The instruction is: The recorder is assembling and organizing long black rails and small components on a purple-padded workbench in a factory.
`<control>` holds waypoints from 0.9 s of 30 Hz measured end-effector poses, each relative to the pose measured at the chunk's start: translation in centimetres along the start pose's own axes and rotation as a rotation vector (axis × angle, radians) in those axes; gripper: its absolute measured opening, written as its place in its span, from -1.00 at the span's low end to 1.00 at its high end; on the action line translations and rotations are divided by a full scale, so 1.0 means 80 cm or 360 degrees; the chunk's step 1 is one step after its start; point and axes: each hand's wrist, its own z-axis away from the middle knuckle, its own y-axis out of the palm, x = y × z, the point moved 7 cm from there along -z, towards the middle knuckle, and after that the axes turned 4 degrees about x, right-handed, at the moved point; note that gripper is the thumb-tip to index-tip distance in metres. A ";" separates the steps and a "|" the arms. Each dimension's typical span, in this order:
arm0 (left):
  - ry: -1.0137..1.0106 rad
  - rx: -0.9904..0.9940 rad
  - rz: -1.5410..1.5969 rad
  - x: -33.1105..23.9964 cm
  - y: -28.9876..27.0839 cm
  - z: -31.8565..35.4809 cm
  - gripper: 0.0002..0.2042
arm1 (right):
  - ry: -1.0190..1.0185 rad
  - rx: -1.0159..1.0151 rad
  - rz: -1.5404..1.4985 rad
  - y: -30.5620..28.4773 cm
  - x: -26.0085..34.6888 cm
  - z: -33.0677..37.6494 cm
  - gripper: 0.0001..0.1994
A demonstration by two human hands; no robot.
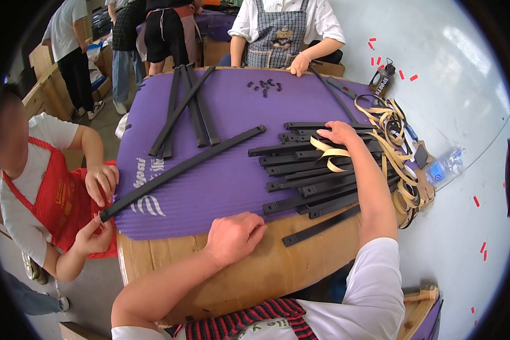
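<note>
My left hand (235, 238) rests at the near edge of the purple mat (209, 187), its fingers curled in a loose fist with nothing seen in them. To the right, my right hand (340, 133) reaches over a pile of black bars (317, 170), its fingers bent over a bar at the pile's far side; the fingertips are partly hidden. Just below that hand a cream strip (337, 152) loops across the bars. One bar (323, 225) lies nearest me, off the mat. At the left, a co-worker's hands (99, 209) hold the end of a long black bar (181, 173).
More black bars (190, 107) lie crossed at the far left. Small black parts (264, 86) are scattered near the far edge. Cream strips (394, 141), a dark bottle (382, 79) and a clear bottle (445, 167) sit at the right. Another person's hand (299, 64) touches the far edge.
</note>
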 end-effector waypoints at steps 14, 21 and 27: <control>-0.0025 0.0170 0.0046 -0.002 0.001 -0.007 -0.91 | -0.0223 -0.0037 -0.0419 0.014 0.047 -0.080 -0.44; -0.0042 0.0220 0.0022 -0.005 0.000 -0.004 -0.91 | -0.0436 -0.0213 -0.0255 -0.008 0.048 -0.052 -0.27; -0.0011 0.0182 0.0103 -0.001 0.003 -0.011 -0.91 | -0.0248 -0.0450 -0.0206 -0.008 0.037 -0.050 -0.44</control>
